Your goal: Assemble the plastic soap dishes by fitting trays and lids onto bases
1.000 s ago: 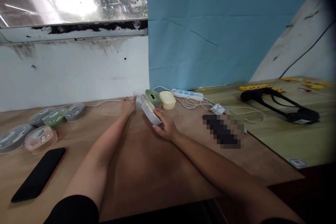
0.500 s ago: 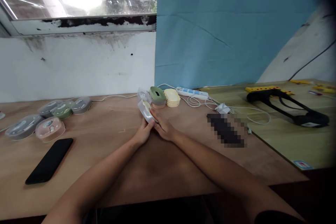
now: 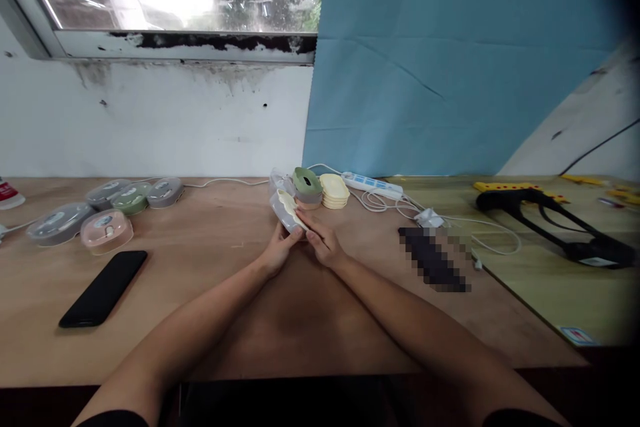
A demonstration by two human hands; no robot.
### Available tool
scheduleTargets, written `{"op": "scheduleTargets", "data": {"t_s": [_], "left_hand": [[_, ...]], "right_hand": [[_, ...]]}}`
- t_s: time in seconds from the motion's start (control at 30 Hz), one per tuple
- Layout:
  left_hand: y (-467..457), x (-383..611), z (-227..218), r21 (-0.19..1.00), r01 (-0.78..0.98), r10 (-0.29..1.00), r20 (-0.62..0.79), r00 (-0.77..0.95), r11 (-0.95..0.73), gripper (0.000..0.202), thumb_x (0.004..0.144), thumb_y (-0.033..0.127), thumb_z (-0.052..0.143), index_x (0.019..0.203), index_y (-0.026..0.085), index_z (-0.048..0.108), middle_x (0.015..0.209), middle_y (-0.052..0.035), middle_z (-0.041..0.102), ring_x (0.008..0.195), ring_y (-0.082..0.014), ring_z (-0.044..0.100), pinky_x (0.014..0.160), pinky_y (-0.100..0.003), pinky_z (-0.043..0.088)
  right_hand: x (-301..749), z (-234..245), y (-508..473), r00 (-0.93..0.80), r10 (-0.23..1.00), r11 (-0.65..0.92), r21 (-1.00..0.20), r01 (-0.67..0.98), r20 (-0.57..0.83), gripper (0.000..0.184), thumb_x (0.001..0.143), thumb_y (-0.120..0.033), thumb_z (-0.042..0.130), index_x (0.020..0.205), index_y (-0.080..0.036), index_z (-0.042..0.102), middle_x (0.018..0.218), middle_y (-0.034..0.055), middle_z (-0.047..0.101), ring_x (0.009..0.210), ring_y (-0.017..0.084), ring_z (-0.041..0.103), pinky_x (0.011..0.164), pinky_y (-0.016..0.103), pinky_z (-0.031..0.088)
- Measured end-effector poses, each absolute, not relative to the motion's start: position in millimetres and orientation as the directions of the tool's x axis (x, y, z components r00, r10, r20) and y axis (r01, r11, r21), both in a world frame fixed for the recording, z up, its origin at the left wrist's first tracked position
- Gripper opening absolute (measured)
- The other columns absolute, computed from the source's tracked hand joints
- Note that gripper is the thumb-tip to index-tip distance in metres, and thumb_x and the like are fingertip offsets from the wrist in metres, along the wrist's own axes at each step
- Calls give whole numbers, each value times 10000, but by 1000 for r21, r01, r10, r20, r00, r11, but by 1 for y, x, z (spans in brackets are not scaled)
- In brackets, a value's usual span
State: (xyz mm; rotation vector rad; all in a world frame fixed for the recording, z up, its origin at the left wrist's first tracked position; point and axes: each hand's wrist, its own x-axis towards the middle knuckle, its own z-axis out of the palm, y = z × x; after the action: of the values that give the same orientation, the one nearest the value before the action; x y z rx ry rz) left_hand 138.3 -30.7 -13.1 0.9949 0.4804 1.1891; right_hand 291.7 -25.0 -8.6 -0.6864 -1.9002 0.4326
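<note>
Both my hands meet at the middle of the wooden table point(image 3: 225, 260). My left hand point(image 3: 278, 255) and my right hand point(image 3: 323, 246) are closed on one small oval case point(image 3: 285, 211), grey with a cream insert and a clear lid, tilted up on its edge. Just behind it stand a green and grey oval part point(image 3: 306, 184) and a stack of cream oval inserts point(image 3: 335, 190).
Several closed oval cases point(image 3: 103, 217) in grey, green and pink lie at the left, with a black phone point(image 3: 103, 288) in front. A white power strip point(image 3: 372, 183) with cables, a pixelated patch point(image 3: 434, 258) and a black frame point(image 3: 555, 221) lie to the right.
My left hand came back from the far parts and joined my right hand on the case. The case is now held upright in both hands, a little nearer to me.
</note>
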Motion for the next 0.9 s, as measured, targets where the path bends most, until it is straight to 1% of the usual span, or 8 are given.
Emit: {"op": "scheduleTargets", "data": {"t_s": [0.17,0.3,0.37,0.43,0.53,0.67,0.77,0.9], "left_hand": [[-28,136,-16,862,-505,936,144,321,40,614,721,454,760,1251,267,513,1258,-75,584,1020,-239,624,820,-370,525],[-24,137,-20,878,-476,953,98,288,53,613,714,509,745,1208,237,505,1141,-79,622,893,-204,649,730,-321,517],[-21,138,-21,882,-468,960,85,266,52,606,712,515,743,1188,228,502,1103,-79,626,861,-193,647,698,-304,511],[-19,139,-22,886,-460,965,69,255,58,590,713,522,736,1165,221,507,1054,-76,630,827,-183,643,670,-292,504],[-19,140,-22,890,-449,961,55,270,76,587,712,529,730,1158,218,509,985,-71,636,783,-170,636,642,-276,492],[-22,141,-21,900,-429,956,50,288,82,597,706,517,735,1167,215,506,940,-68,640,743,-159,627,626,-268,485],[-24,141,-20,901,-427,955,55,292,78,582,708,514,736,1146,204,510,917,-67,640,715,-153,620,614,-268,487],[-25,139,-20,901,-426,952,52,302,86,581,711,517,734,1135,191,508,912,-67,637,696,-152,621,599,-268,491]], "right_hand": [[290,-11,-28,-102,693,701,-633,329,714,517,973,-509,290,1345,-232,518,1314,78,603,1224,259,560,1023,438,474],[304,-10,-17,48,567,703,-514,490,822,516,976,-504,257,1356,-246,492,1363,78,557,1282,268,505,1070,459,428],[320,-8,-3,19,489,703,-407,583,872,512,971,-501,284,1372,-242,471,1415,80,502,1339,274,436,1110,490,375],[340,-8,16,-12,462,654,-331,680,887,500,972,-480,299,1367,-228,475,1406,96,505,1358,275,407,1119,521,349],[368,-12,47,32,485,529,-322,785,874,499,970,-460,322,1359,-191,481,1391,142,499,1363,281,391,1112,545,338],[390,-21,81,40,530,432,-310,847,847,460,945,-465,394,1242,-167,580,1390,166,461,1364,293,374,1102,535,345],[395,-27,98,-10,570,433,-290,853,821,408,915,-448,449,1138,-158,632,1419,168,418,1374,303,345,1105,536,332],[399,-33,111,-81,606,465,-270,843,791,356,858,-376,518,1086,-137,650,1446,174,384,1387,325,308,1114,541,304]]}}
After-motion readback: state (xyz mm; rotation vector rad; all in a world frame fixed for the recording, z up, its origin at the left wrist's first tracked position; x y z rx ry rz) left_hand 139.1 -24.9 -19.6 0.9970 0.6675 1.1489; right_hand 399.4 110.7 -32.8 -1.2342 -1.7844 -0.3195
